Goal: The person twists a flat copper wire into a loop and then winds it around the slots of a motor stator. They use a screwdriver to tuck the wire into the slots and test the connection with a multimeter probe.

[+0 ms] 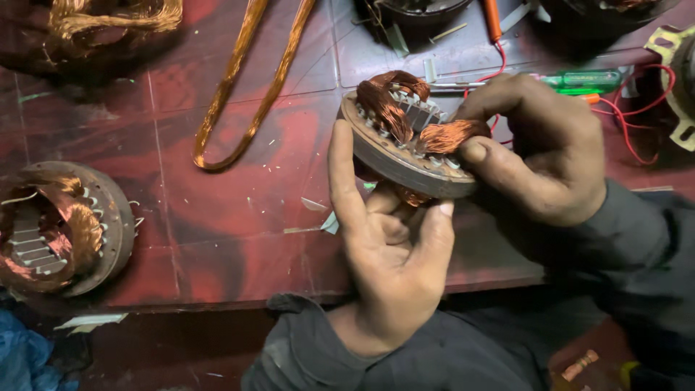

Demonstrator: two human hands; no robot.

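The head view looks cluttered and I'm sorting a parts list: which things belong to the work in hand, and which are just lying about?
In hand:
round rusty metal stator with copper windings
left hand, supporting it from below
right hand, pinching a copper coil

Lying about:
second round wound stator
long loop of copper wire
green-handled screwdriver
red wires

Held metal ring [405,163] rusty brown-grey, its wire coils [384,108] shiny copper-orange. Floor tiles [239,217] mottled red-black. Screwdriver [583,80] at 2 o'clock green. Cloth [25,358] at 8 o'clock blue. Sleeves [637,246] dark grey.
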